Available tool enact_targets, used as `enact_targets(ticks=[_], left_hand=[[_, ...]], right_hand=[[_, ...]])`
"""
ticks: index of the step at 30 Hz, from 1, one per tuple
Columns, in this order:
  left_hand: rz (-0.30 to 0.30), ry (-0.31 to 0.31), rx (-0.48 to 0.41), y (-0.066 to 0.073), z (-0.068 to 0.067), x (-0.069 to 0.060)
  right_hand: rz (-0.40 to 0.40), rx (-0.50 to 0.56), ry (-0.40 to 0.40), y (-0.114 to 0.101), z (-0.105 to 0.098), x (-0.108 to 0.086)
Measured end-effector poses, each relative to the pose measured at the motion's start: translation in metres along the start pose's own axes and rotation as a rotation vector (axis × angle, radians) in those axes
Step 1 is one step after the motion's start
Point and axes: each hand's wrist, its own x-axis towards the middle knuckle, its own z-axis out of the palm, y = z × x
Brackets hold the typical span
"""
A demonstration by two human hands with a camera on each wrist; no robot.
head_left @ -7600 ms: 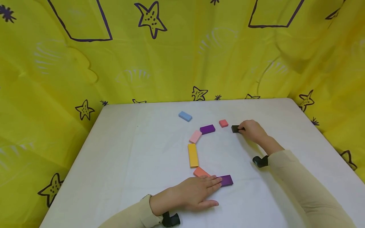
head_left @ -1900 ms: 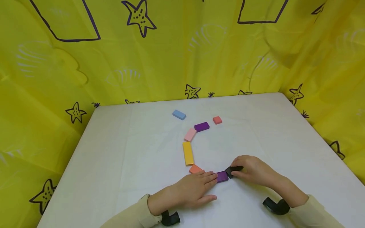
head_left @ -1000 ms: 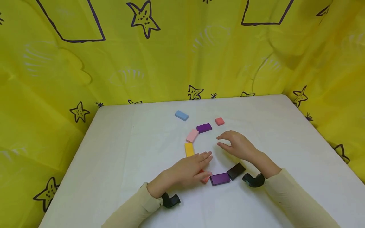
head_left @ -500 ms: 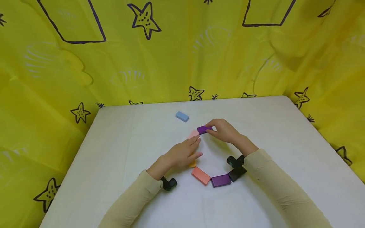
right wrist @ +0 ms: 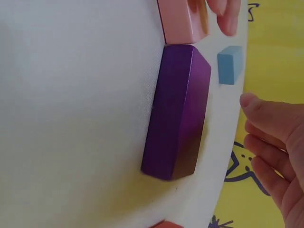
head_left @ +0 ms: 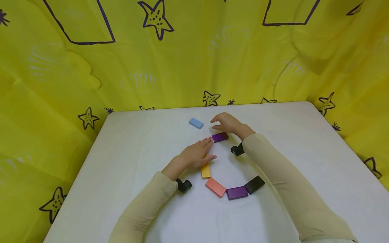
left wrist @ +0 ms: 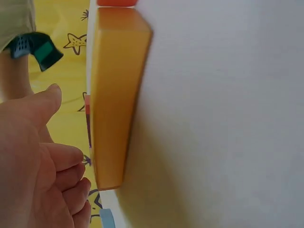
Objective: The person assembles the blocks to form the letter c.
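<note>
My left hand (head_left: 196,153) lies with straight fingers over the yellow block (head_left: 205,171) and the pink block (right wrist: 180,21), hiding most of both in the head view. Its fingertips reach the end of the far purple block (head_left: 220,137). Just beyond that purple block hovers my right hand (head_left: 228,123), fingers loosely bent, thumb and index apart, nothing between them. To its left lies the light blue block (head_left: 196,123). The small red block (right wrist: 167,224) shows only at the bottom edge of the right wrist view; my right hand hides it in the head view.
An orange block (head_left: 215,187), a near purple block (head_left: 237,193) and a black block (head_left: 255,184) continue the curved row, corner to corner. All lie on a white table (head_left: 127,162). A yellow patterned cloth (head_left: 182,60) hangs behind it.
The black block went from the far right to the near purple block's end and was let go. My right hand then pinched the far purple block, released it and moved farther back. My left hand slid up the row.
</note>
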Motion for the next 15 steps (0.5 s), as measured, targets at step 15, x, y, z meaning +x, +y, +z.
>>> enact_targets(ticks=[15], left_hand=[[0.017, 0.027, -0.009, -0.009, 0.010, -0.008]], right_hand=[[0.041, 0.014, -0.054, -0.017, 0.027, 0.050]])
